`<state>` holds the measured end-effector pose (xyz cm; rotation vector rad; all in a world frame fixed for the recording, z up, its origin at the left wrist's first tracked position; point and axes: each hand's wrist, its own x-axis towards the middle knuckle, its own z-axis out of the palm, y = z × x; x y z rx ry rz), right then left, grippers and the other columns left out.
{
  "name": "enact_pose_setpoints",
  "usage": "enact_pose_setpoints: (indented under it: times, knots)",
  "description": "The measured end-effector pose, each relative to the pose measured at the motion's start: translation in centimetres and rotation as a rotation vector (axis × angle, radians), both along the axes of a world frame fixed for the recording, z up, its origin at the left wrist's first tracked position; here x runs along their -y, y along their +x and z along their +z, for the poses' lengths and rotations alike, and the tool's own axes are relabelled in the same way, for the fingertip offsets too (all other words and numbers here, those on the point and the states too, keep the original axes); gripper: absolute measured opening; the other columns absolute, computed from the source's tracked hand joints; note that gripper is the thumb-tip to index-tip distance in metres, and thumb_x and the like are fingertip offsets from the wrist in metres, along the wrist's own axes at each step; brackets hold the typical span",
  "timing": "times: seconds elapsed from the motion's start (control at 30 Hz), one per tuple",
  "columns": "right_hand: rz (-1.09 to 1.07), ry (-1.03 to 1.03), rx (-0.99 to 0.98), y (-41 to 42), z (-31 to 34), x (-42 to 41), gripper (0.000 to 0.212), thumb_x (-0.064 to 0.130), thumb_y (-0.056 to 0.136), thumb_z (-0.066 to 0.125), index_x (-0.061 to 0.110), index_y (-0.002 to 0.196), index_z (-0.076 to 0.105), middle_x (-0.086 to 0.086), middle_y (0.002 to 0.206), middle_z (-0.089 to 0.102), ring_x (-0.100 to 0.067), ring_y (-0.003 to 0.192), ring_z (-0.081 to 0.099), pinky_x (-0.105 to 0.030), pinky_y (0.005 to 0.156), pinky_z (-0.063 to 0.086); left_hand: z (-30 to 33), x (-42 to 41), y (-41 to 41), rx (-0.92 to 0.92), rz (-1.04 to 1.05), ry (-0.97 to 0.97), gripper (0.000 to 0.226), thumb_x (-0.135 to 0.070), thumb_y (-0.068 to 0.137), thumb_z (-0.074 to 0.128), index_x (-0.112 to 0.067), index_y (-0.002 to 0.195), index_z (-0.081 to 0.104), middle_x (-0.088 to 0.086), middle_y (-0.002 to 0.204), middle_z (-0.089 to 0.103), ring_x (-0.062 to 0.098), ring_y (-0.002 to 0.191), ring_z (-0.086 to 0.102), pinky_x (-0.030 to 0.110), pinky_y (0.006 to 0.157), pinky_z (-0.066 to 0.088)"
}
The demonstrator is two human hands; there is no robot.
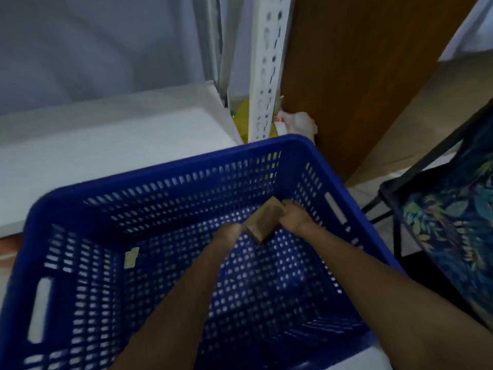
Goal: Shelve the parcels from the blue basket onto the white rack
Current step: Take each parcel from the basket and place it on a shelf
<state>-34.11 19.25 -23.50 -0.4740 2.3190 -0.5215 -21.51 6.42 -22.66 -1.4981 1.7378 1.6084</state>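
A large blue perforated basket [149,180] fills the lower view. Both my arms reach down into it. At its far right bottom lies a small brown parcel [264,220]. My right hand [294,216] grips the parcel's right side. My left hand [229,233] touches its left end, fingers curled under and partly hidden. The white rack's shelf [112,145] lies just beyond the basket at the left, and its slotted upright post [266,76] rises behind the basket's far corner.
A small pale sticker [131,257] clings to the basket's inner left wall. A brown wooden panel [354,76] stands behind the post, with white and yellow bags [296,122] at its foot. A black-framed chair with patterned fabric [453,214] crowds the right side.
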Motion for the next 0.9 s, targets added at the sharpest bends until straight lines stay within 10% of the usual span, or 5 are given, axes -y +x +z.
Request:
enact_pose_setpoints:
  times: [0.17, 0.3, 0.6, 0.9]
  knots:
    - [-0.004, 0.053, -0.008, -2.5, -5.1, 1.6, 0.070, 0.023, 0.098, 0.047, 0.010, 0.155, 0.008, -0.012, 0.162, 0.013, -0.030, 0.146, 0.021, -0.036, 0.120, 0.022, -5.9, 0.4, -1.4, -0.025, -0.042, 0.049, 0.038, -0.023, 0.100, 0.043, -0.004, 0.132, 0.047, 0.012, 0.121, 0.053, 0.026, 0.099, 0.051, 0.034, 0.088, 0.041]
    - [0.020, 0.115, 0.017, -3.8, -8.1, 1.7, 0.067, 0.030, 0.098, 0.048, 0.005, 0.153, 0.018, -0.015, 0.158, 0.024, -0.030, 0.141, 0.033, -0.034, 0.114, 0.030, -8.6, 0.5, -2.1, -0.080, -0.056, 0.105, 0.047, -0.021, 0.099, 0.040, -0.005, 0.144, 0.036, 0.008, 0.152, 0.031, 0.027, 0.137, 0.033, 0.037, 0.108, 0.031]
    - [-0.141, -0.083, 0.166, -2.7, -3.6, -0.3, 0.041, 0.041, 0.098, 0.051, 0.010, 0.125, 0.052, -0.010, 0.126, 0.052, -0.024, 0.107, 0.052, -0.035, 0.084, 0.046, -5.1, 0.0, 0.2, -0.229, 0.243, 0.159, 0.017, -0.017, 0.098, 0.051, -0.009, 0.112, 0.046, 0.004, 0.100, 0.056, 0.020, 0.087, 0.056, 0.032, 0.085, 0.045]
    - [-0.331, -0.347, 0.384, 1.4, 21.5, 0.5, 0.067, 0.059, 0.081, 0.065, 0.017, 0.127, 0.041, -0.006, 0.124, 0.050, -0.025, 0.111, 0.053, -0.046, 0.098, 0.050, 19.9, 2.9, 4.4, -0.350, 0.255, 0.133, 0.039, -0.034, 0.092, 0.061, -0.007, 0.120, 0.053, 0.009, 0.118, 0.057, 0.024, 0.106, 0.056, 0.037, 0.096, 0.048]
